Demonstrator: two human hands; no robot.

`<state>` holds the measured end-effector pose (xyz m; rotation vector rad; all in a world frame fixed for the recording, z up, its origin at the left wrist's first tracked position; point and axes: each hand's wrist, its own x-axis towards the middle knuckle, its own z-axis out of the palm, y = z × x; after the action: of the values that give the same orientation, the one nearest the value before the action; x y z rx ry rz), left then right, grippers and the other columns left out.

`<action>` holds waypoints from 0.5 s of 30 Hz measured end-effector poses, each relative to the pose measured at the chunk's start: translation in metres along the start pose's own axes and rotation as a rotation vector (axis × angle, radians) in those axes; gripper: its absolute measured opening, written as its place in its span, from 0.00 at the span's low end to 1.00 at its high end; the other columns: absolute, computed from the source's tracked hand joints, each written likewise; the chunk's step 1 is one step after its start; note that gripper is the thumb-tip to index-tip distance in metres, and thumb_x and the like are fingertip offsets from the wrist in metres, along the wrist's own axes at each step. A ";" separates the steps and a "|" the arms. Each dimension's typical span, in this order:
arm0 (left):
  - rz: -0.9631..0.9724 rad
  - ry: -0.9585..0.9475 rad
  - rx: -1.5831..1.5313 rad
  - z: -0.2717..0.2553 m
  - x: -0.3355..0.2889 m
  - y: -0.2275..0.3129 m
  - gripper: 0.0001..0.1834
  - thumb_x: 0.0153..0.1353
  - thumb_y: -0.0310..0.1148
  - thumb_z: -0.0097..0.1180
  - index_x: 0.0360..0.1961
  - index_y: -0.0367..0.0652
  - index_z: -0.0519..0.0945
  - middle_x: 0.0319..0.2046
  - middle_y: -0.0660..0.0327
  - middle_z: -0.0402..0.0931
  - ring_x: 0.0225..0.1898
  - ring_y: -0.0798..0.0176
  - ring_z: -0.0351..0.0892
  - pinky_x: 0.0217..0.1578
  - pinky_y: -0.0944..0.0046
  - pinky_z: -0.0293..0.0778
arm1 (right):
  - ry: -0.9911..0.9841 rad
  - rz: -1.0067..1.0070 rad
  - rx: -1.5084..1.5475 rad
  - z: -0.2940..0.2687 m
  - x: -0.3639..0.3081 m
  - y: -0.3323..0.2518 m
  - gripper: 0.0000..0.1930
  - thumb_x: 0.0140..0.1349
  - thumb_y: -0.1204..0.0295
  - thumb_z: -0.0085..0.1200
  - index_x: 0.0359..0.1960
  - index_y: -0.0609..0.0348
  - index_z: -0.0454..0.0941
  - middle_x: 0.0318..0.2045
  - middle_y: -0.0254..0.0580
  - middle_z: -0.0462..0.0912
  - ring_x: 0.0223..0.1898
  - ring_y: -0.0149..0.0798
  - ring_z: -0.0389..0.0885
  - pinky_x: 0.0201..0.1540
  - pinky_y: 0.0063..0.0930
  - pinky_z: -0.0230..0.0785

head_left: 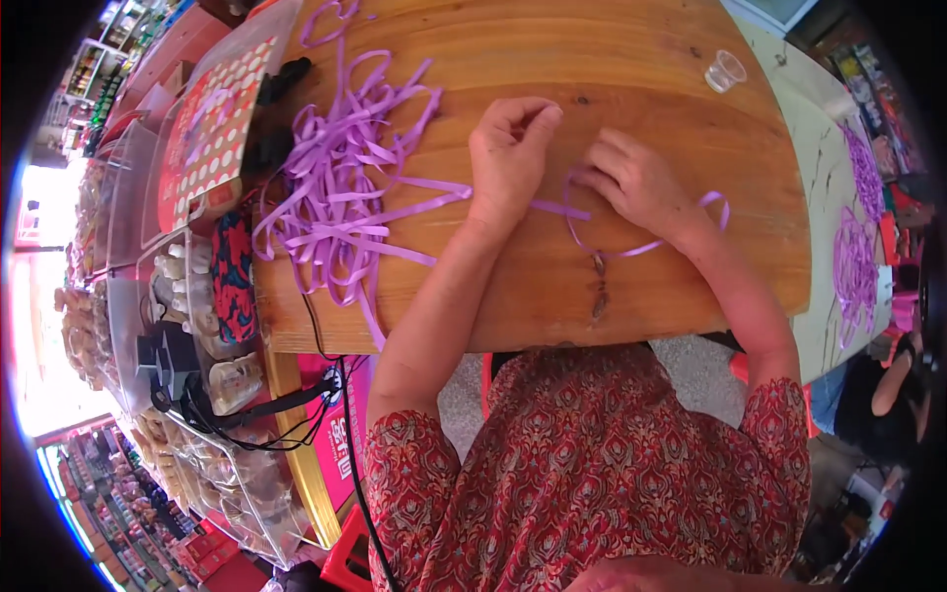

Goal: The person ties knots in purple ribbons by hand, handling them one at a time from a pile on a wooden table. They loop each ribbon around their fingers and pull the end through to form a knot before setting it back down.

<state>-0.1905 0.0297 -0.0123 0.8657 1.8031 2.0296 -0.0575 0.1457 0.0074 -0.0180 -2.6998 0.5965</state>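
A large tangled heap of purple ribbon [340,178] lies on the left part of the wooden table [691,296]. My left hand [508,158] is just right of the heap, thumb and fingers pinched together; whatever is between the tips is too small to make out. A strip of ribbon runs under its wrist and comes out toward the middle. To the right, my right hand [636,183] has its fingers curled around a thin purple ribbon strand [631,253]. That strand loops below the hand and curls up beside the wrist. The two hands are apart.
A small clear cup [725,72] stands at the far right of the table. Along the left edge sit a polka-dot box [212,138], clear bins of packages and black cables [345,424]. More purple ribbon bundles [854,261] lie on a marble-patterned surface at right, near another person.
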 end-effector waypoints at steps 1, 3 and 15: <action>-0.030 -0.012 -0.132 0.001 0.000 0.000 0.05 0.58 0.25 0.57 0.36 0.37 0.80 0.29 0.68 0.77 0.30 0.76 0.71 0.34 0.76 0.68 | 0.011 -0.013 0.021 0.001 0.002 0.006 0.07 0.53 0.73 0.58 0.30 0.62 0.75 0.28 0.43 0.72 0.31 0.45 0.74 0.33 0.34 0.68; -0.057 -0.002 -0.268 0.001 0.003 0.003 0.07 0.57 0.23 0.56 0.38 0.36 0.81 0.29 0.67 0.77 0.29 0.77 0.71 0.33 0.76 0.68 | 0.014 -0.011 0.033 -0.003 0.004 0.014 0.06 0.53 0.73 0.57 0.29 0.62 0.75 0.28 0.42 0.72 0.30 0.43 0.75 0.33 0.32 0.68; -0.108 -0.122 -0.179 -0.003 -0.001 0.009 0.09 0.57 0.23 0.56 0.39 0.36 0.80 0.27 0.67 0.76 0.28 0.76 0.69 0.31 0.77 0.66 | 0.046 0.021 -0.014 -0.008 0.002 0.016 0.08 0.55 0.71 0.56 0.34 0.61 0.76 0.31 0.41 0.74 0.33 0.43 0.75 0.35 0.33 0.69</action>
<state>-0.1902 0.0248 -0.0039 0.8028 1.5426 1.9889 -0.0579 0.1636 0.0084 -0.0628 -2.6625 0.5767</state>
